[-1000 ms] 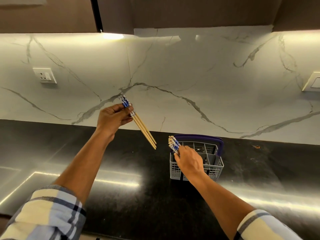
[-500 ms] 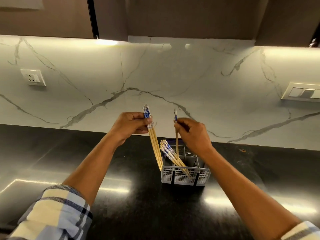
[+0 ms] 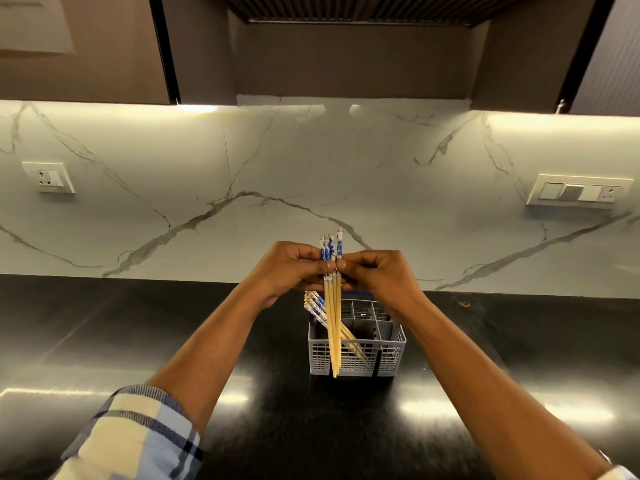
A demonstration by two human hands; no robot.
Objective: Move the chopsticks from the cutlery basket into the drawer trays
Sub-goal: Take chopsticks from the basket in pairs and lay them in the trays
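Chopsticks, a bundle of pale wooden ones with blue-and-white patterned tops [image 3: 331, 317], are held upright at centre frame, pinched near the tops by both the left hand [image 3: 289, 270] and the right hand [image 3: 379, 271], fingers curled round them. Their tips hang in front of the grey plastic slotted cutlery basket [image 3: 356, 355], which is sat on the glossy black tabletop [image 3: 138, 334]. More matching chopsticks [image 3: 317, 306] are leaned in the basket's left compartment. White marble backsplash [image 3: 311, 168] is seen behind.
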